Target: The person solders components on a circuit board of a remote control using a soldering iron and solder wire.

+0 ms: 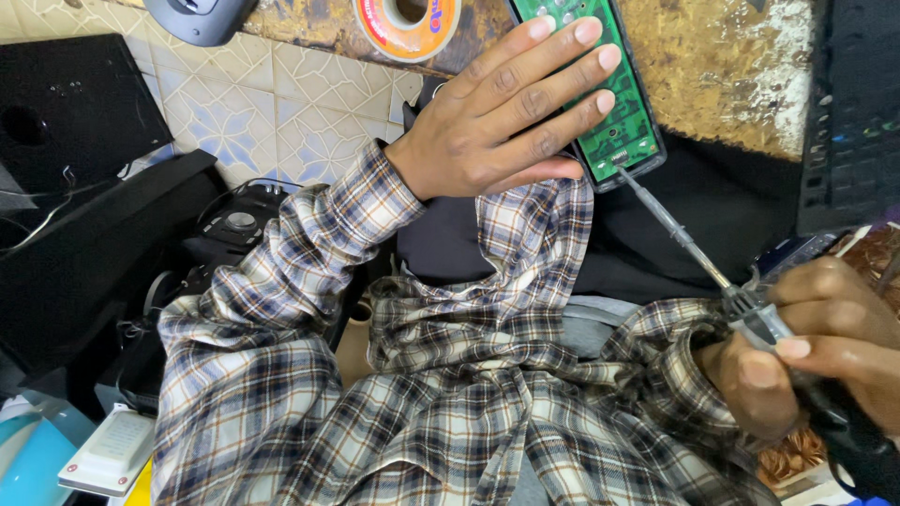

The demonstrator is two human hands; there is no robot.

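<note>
Pressing flat with fingers (562, 66) spread and straight, the left hand (497, 122) lies on the green circuit board (614, 112), closing on nothing, only pinning it down. That board sits in a dark casing at the worktop's (722, 66) near edge, about one o'clock in the view. The right hand (825, 347), at four o'clock, has its fingers wrapped tight around the handle of a soldering iron (712, 272); its thin tip runs up toward eleven o'clock and touches the board's lower end. Both wrists wear checked shirt sleeves (309, 309). A reel of solder wire (408, 23) lies at twelve o'clock on the worktop, near the left fingertips. Black electronic gear (103, 253) is piled at nine o'clock over a patterned tile floor (272, 103).
</note>
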